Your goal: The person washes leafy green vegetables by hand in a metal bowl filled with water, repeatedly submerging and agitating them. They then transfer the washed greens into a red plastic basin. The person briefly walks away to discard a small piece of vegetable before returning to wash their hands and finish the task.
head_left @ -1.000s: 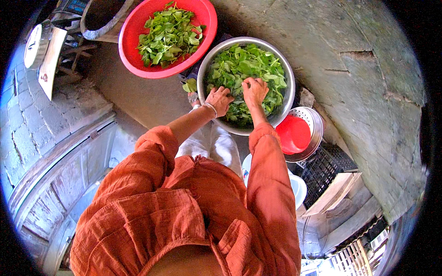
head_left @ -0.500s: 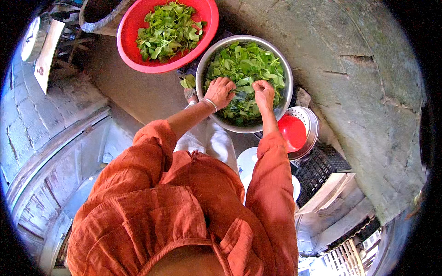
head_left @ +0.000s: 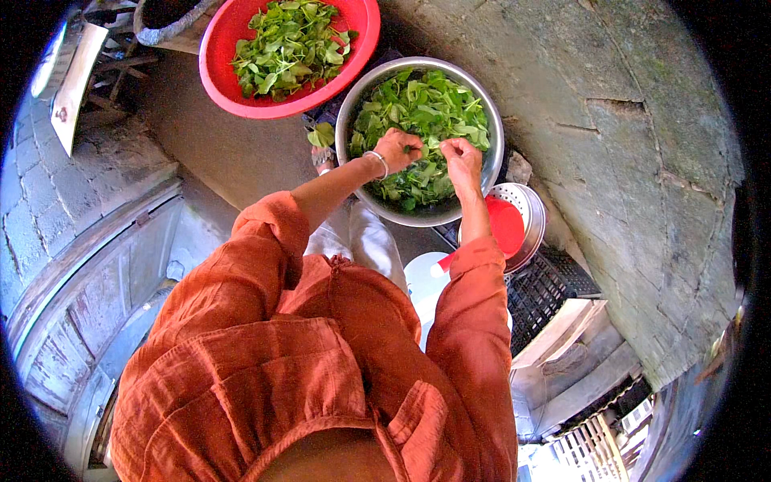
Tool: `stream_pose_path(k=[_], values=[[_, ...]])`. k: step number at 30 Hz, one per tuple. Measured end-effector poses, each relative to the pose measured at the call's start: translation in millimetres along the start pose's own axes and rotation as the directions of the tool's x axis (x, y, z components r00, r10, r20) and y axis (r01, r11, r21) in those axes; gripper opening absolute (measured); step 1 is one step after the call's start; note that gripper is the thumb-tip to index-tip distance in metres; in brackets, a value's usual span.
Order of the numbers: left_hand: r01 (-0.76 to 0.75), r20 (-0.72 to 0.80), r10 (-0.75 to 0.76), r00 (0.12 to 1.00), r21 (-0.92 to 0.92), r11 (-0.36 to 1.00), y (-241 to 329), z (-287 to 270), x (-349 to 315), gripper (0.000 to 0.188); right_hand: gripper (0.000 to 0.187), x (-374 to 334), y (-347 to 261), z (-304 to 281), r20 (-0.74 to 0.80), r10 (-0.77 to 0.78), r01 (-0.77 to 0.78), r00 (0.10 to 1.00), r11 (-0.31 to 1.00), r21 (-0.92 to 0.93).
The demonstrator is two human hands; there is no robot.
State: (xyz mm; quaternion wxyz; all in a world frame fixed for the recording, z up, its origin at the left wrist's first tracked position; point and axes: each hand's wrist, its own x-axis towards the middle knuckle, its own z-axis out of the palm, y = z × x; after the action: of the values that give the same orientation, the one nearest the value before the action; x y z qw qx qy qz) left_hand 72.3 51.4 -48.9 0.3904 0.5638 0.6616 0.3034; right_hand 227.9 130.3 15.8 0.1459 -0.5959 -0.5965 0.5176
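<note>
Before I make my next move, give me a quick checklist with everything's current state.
1. Left hand over the metal bowl: ok, above the leaves.
2. Right hand over the same bowl: ok, beside the left.
3. What the fingers hold: cannot tell; the detail is too small.
4. Leaves inside the metal bowl: ok, spread through much of it.
5. Red basin out of the hands' way: ok, up and left, with more leaves in it.
6. Clear space right of the bowl: not ok, a red container and metal strainer stand close by.
</note>
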Motion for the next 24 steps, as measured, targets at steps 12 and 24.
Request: stream_pose_path(k=[12,24], values=[[0.415,0.279,-0.307,0.91,-0.626,0.66,20.0,-20.4,-6.7,0.011,0.022,-3.4,-10.7,8.1,0.003,0.034,-0.034,0.999,0.977,0.209],[0.451,0.286,-0.372,0.883,-0.736,0.504,32.0,-34.0,-13.5,0.012,0.037,-26.4,-30.3,8.8,-0.029,-0.543,0.483,0.839,0.769,-0.419]])
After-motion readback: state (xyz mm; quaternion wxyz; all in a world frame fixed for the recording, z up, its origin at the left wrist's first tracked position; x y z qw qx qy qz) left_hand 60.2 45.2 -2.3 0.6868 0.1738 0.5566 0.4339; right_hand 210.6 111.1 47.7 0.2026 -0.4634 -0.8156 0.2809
